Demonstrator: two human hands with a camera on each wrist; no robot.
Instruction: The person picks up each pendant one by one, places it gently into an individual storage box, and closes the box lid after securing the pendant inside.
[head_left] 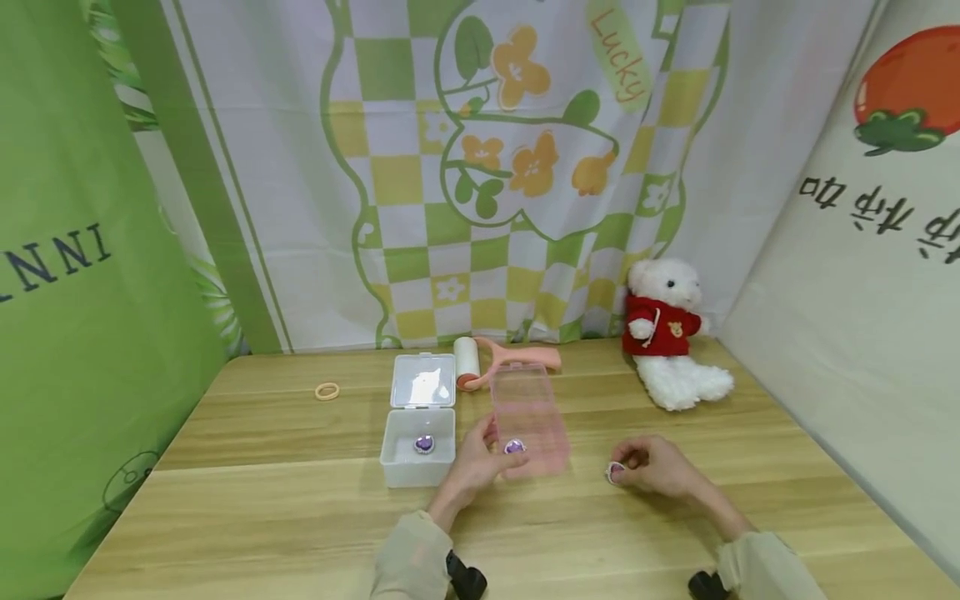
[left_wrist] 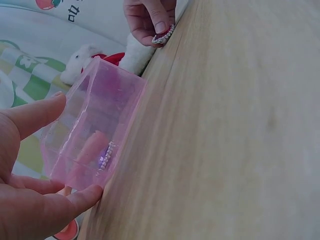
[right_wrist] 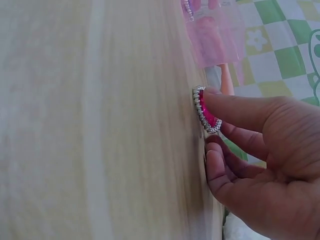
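Observation:
My left hand (head_left: 474,458) holds the clear pink plastic box (head_left: 553,457) at its left side, thumb and fingers spread around one end in the left wrist view. A purple gem (head_left: 514,447) with a silver beaded rim lies inside that box. To the right, my right hand (head_left: 662,467) pinches a pinkish-red gem (right_wrist: 210,115) with a similar beaded rim, close above the table. Left of my left hand stands a white translucent box (head_left: 418,475) with its lid (head_left: 423,381) open. Another purple gem (head_left: 423,443) lies in it.
Behind the boxes lies a lint roller (head_left: 467,358) with a pink handle. A small tan ring (head_left: 327,391) is at the table's back left. At the back right sits a white plush bear (head_left: 666,333) in a red top. Curtains (head_left: 300,208) hang around the wooden table (head_left: 300,517).

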